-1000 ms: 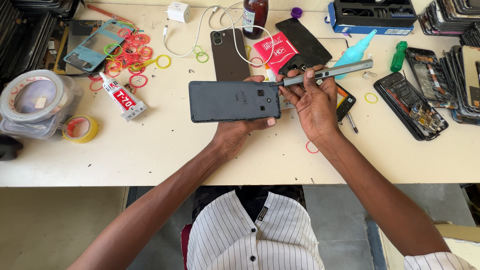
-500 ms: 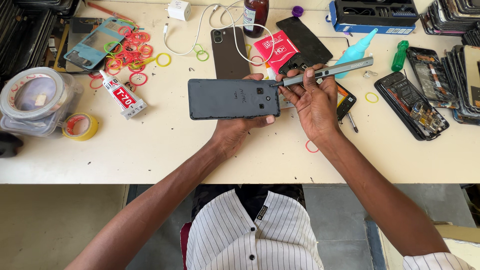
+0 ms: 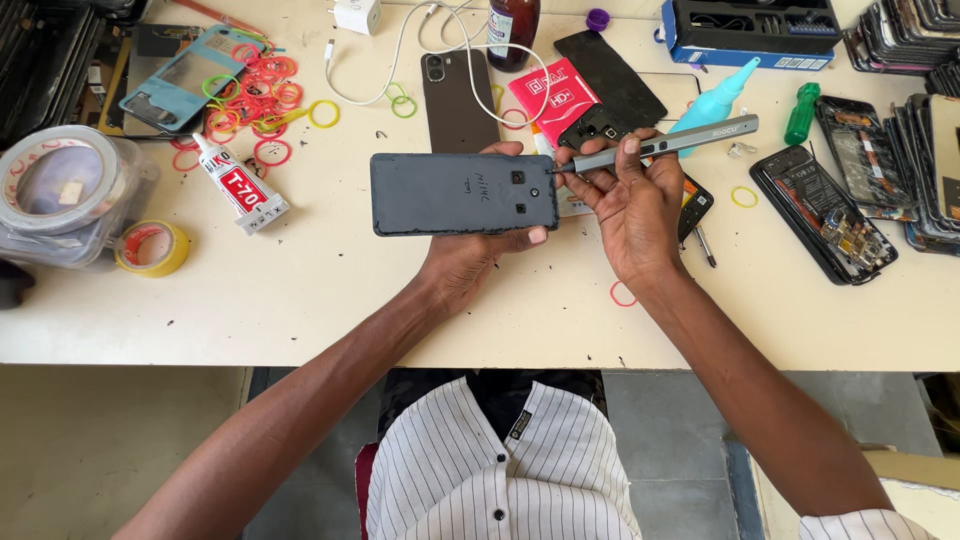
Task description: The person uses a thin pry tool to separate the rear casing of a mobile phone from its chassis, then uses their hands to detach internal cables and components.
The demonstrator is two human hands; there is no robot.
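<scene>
Head view: the left hand point(image 3: 470, 265) supports a dark grey rectangular phone back cover point(image 3: 463, 193) from beneath, fingers clamped on its long edges, above the cream tabletop point(image 3: 300, 300). The right hand point(image 3: 630, 205) has its fingers closed around a slim grey metal pen-shaped screwdriver point(image 3: 665, 145); the tip meets the cover's end just beyond the left fingertips. Recommended practice: keep the tool aligned with the contact point, apply light pressure, and brace the cover firmly.
</scene>
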